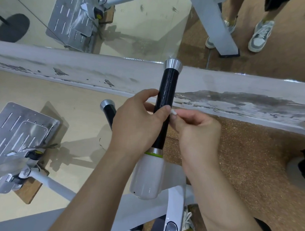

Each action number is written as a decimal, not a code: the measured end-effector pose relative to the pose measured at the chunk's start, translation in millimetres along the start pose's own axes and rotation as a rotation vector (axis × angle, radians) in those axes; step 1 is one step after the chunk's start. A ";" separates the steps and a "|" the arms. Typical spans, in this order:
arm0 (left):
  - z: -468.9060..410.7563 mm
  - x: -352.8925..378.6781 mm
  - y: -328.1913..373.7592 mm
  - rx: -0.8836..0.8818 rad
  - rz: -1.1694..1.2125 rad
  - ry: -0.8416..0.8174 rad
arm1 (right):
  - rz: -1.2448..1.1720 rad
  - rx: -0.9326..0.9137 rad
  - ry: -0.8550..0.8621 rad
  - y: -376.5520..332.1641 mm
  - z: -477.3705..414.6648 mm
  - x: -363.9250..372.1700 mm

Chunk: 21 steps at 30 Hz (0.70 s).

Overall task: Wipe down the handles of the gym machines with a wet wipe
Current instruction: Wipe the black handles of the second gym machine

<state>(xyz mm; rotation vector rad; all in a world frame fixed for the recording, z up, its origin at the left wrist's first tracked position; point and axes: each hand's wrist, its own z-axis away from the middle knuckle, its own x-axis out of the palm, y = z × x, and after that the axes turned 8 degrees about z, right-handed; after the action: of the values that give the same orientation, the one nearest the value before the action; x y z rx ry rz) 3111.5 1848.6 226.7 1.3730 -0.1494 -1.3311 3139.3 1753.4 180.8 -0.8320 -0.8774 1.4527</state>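
Ledge (63, 66): a worn white strip is running across the view from 9 to 3 o'clock, lying behind everything else.
Foot plate (16, 132): a slotted metal plate is sitting at 8 o'clock, well apart from both hands.
White arm (148, 176): it is rising from 6 o'clock and is carrying the handle above a green ring.
Left hand (139, 125): it is gripping the black handle from the 9 o'clock side, with the thumb lying high on the left edge and a finger curling across the front.
Right hand (198, 133): it is sitting just beside the handle at 3 o'clock, its fingers bunching in a narrow pinch on the wet wipe.
Handle (168, 84): the long axis is running from 6 to 12 o'clock, leaning slightly toward 1, and is ending in a silver cap. The upper part is standing bare above the hands.
Second handle (108, 110): it is showing at 10 o'clock of the left hand and is partly hidden behind it.
Wet wipe (174, 112): only a small white tip is showing, touching the handle's right edge at mid-length, between the two hands' fingertips.
Key relation: the wipe is lying at the handle's middle, so the unwiped length is probably lying toward 12 o'clock. The right hand is nearer the wipe, and the left is steadying.
Judgement: the wipe is likely needing to be wrapped round and drawn along the axis.
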 end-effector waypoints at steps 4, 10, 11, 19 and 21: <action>-1.0 -0.9 2.3 0.006 0.052 -0.015 | 0.017 -0.046 0.098 -9.6 -27.6 13.1; -15.6 4.8 8.4 -0.002 0.025 0.025 | -0.278 0.097 -0.091 3.4 2.4 -0.8; -18.8 7.0 9.7 0.009 -0.003 0.027 | -0.277 0.089 -0.091 3.7 1.6 -0.2; -27.5 10.3 2.8 -0.042 0.177 -0.026 | -0.184 0.025 0.049 -7.5 -31.5 15.0; -28.7 10.0 3.5 -0.043 0.188 -0.026 | -0.138 0.006 0.099 -12.8 -43.3 22.7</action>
<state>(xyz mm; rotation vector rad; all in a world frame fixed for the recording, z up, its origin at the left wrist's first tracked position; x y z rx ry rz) 3138.2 1857.5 214.7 1.2735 -0.2593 -1.1885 3182.2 1778.6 172.1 -0.8162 -0.8384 1.2828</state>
